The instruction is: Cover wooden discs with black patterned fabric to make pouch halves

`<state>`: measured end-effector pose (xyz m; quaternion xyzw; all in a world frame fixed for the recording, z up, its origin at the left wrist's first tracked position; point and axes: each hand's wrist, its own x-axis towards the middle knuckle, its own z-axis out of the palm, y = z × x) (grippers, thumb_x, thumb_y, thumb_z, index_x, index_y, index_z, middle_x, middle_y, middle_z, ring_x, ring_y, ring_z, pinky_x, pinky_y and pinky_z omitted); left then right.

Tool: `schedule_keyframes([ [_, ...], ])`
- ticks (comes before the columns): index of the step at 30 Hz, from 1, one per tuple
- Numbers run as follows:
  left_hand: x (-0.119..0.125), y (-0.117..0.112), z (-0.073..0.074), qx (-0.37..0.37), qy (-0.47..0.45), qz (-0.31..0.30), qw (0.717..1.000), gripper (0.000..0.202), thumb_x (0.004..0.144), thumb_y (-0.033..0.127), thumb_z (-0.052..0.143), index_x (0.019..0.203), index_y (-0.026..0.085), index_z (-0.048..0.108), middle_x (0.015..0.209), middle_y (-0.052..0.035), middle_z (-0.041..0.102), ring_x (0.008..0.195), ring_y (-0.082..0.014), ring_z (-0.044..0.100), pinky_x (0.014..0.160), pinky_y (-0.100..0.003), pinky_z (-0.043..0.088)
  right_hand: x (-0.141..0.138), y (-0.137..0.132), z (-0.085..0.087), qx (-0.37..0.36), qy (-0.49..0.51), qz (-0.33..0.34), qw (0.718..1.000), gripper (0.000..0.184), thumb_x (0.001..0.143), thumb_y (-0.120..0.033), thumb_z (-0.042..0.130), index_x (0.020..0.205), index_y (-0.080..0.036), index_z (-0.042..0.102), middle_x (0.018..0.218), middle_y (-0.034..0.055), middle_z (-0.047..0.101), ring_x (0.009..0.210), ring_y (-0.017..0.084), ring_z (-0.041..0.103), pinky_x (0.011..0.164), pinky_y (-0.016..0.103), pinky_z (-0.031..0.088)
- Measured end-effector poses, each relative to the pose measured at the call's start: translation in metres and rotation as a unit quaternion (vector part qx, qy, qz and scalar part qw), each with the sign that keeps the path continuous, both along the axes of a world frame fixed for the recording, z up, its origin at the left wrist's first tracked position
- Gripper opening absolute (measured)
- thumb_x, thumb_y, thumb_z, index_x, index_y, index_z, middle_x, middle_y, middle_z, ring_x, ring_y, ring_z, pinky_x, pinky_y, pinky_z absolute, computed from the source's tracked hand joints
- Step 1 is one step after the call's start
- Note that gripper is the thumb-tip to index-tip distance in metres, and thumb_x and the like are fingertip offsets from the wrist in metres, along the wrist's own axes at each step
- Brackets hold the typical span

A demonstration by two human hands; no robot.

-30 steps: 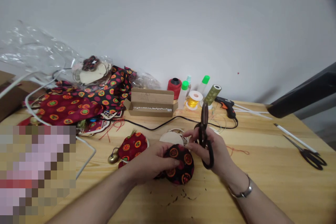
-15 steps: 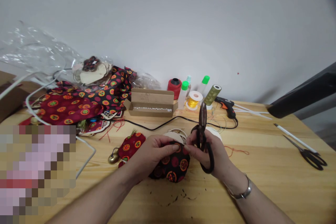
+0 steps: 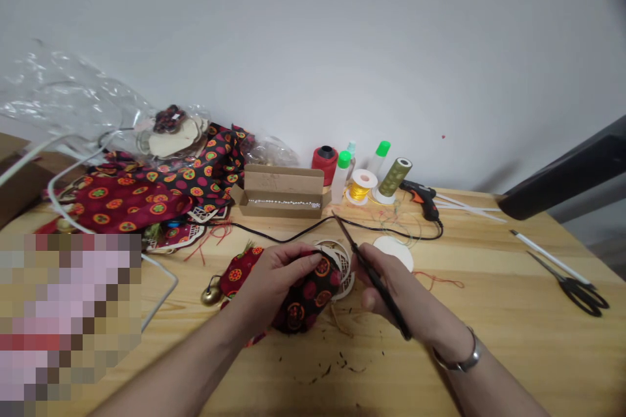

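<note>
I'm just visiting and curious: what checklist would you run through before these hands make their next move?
1. Black fabric with orange-and-red round motifs gripped: ok, pinched in the left hand.
2. Dark metal scissors in the right hand: ok.
3. Scissor tips apart from the left fingers: ok, a gap shows.
4. Scissor blades closed: cannot tell, seen nearly edge-on.
5. Pale wooden tabletop free of scraps: not ok, small dark scraps lie on it.
6. Black-and-orange glue gun unplugged: cannot tell.
</note>
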<state>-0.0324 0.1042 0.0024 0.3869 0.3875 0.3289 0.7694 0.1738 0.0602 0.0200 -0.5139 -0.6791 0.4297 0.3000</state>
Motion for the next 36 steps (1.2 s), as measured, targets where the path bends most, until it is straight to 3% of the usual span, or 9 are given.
schedule_keyframes([
  [3,-0.0022,0.0018,0.0013,0.009,-0.002,0.003,1.000,0.009,0.073,0.027,0.072,0.078,0.020,0.074,0.071,0.0001,0.075,0.064,-0.0126,0.067,0.062,-0.020,0.050,0.0044,0.0012,0.0040,-0.014,-0.082,0.035,0.996,0.041,0.073,-0.056,0.066,0.082,-0.019,0.051,0.073,-0.0011,0.054,0.064,0.013,0.042,0.059,0.025,0.036],
  [9,-0.0026,0.0006,0.0030,0.065,0.031,-0.031,0.997,0.011,0.076,0.026,0.068,0.079,0.018,0.074,0.074,-0.0018,0.075,0.067,-0.0123,0.065,0.066,-0.019,0.049,0.0052,0.0016,0.0032,-0.044,-0.123,0.094,0.987,0.043,0.073,-0.057,0.067,0.089,-0.018,0.059,0.077,-0.0003,0.059,0.068,0.015,0.046,0.061,0.024,0.038],
  [16,-0.0032,0.0008,0.0037,0.054,0.032,-0.041,0.997,0.012,0.076,0.028,0.069,0.080,0.018,0.074,0.076,-0.0026,0.075,0.070,-0.0151,0.066,0.069,-0.023,0.049,0.0037,0.0000,0.0052,-0.032,-0.126,0.070,0.989,0.043,0.068,-0.057,0.071,0.087,-0.019,0.063,0.069,-0.0028,0.056,0.061,0.013,0.042,0.055,0.023,0.035],
  [25,-0.0042,0.0013,0.0021,0.066,0.047,-0.038,0.996,0.013,0.075,0.026,0.068,0.083,0.019,0.075,0.072,-0.0016,0.074,0.069,-0.0143,0.065,0.066,-0.021,0.049,0.0033,-0.0013,0.0044,-0.044,-0.140,0.055,0.988,0.037,0.065,-0.050,0.076,0.074,-0.019,0.060,0.059,-0.0067,0.036,0.058,0.010,0.027,0.046,0.021,0.024],
  [36,-0.0033,-0.0003,0.0063,0.051,0.049,-0.031,0.997,0.016,0.074,0.028,0.068,0.085,0.017,0.075,0.069,-0.0035,0.073,0.065,-0.0151,0.064,0.063,-0.023,0.048,0.0038,-0.0030,0.0023,-0.076,-0.112,0.023,0.990,0.031,0.065,-0.037,0.077,0.061,-0.018,0.053,0.056,-0.0071,0.035,0.055,0.009,0.028,0.044,0.021,0.022],
])
